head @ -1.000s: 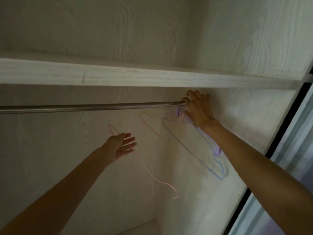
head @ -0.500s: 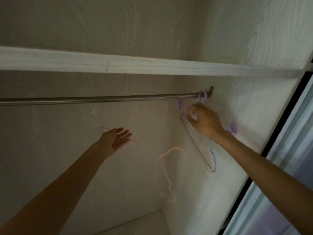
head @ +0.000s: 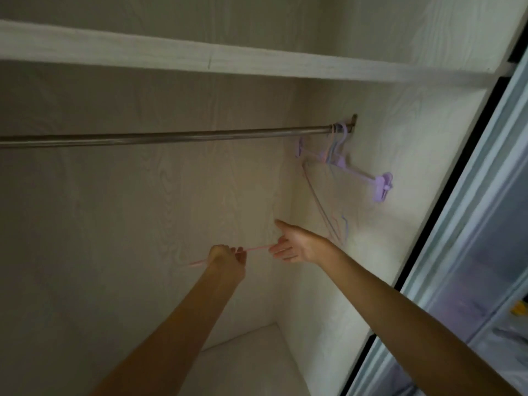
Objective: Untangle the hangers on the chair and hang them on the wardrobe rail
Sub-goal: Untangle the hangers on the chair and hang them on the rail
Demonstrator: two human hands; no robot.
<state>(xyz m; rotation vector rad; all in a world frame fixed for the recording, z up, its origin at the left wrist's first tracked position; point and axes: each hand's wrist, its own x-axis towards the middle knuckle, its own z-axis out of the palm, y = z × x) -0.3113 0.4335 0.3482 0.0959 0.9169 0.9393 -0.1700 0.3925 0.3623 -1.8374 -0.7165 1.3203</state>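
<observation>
While reaching: left hand (head: 227, 257) is gripping the pink hanger (head: 254, 249) in a fist.
Right hand (head: 295, 245): spreading open, holding nothing, fingertips nearing the hanger.
Handling: looking light, thin, springy; take the hook.
Rail (head: 171, 137): sitting above both hands.

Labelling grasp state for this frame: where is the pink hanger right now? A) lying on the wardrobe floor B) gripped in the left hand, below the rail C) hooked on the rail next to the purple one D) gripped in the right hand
B: the left hand has its fingers curled round the pink hanger well below the rail, while the right hand is open beside it.
</observation>
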